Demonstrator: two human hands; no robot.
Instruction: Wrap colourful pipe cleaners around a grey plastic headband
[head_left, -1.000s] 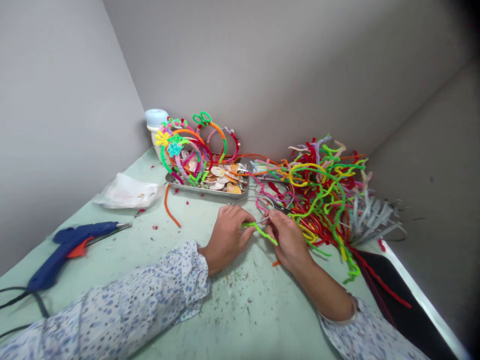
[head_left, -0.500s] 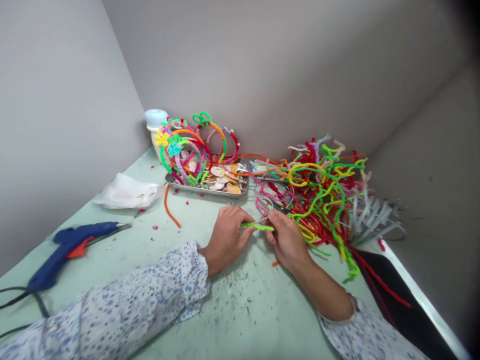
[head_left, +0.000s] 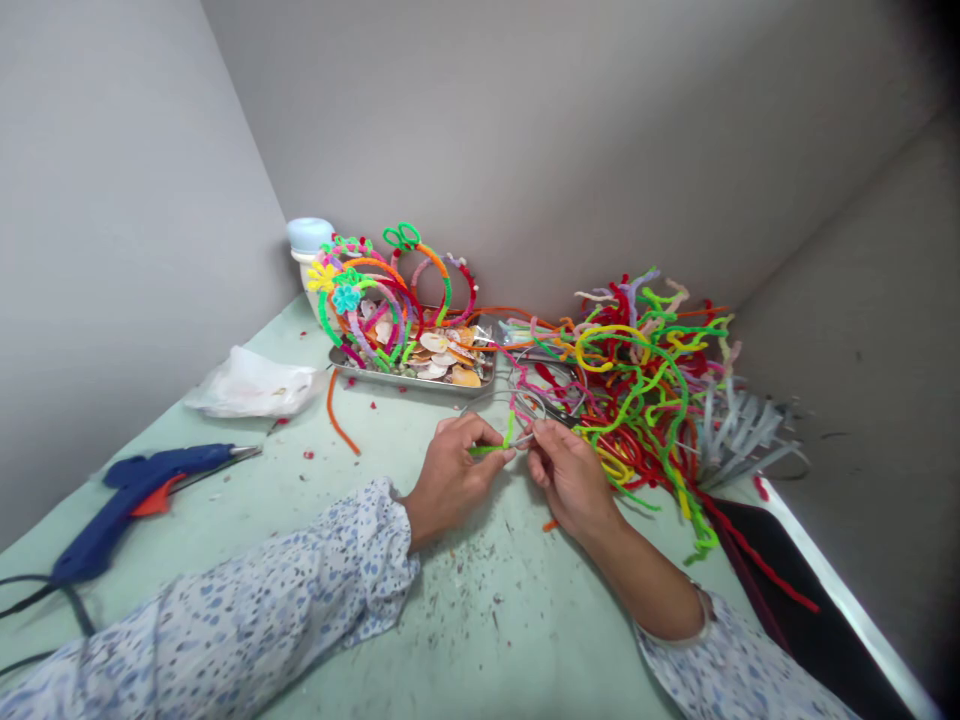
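Note:
My left hand [head_left: 461,470] is closed, its thumb and forefinger pinching a bright green pipe cleaner [head_left: 511,428]. One end of that pipe cleaner stands up above the fingertips. A thin grey headband [head_left: 491,396] curves away behind the hands, and its near end lies between them. My right hand [head_left: 568,470] is closed too, with thumb and forefinger pinched on the grey band's end. Part of the band is hidden behind the left fingers. Just beyond the right hand are scissors [head_left: 559,412], partly covered by a pink pipe cleaner.
A blue glue gun [head_left: 150,500] lies at left beside a white plastic bag [head_left: 255,385]. Decorated headbands [head_left: 375,290] lean on a metal tray [head_left: 420,383] holding shells. At right sit a tangle of coloured pipe cleaners [head_left: 645,370] and a bundle of grey bands [head_left: 739,435].
The green pipe cleaner, which stretched across between both hands, now bends upward from my left fingertips. My right fingers have come off its end. Both hands stay in nearly the same place.

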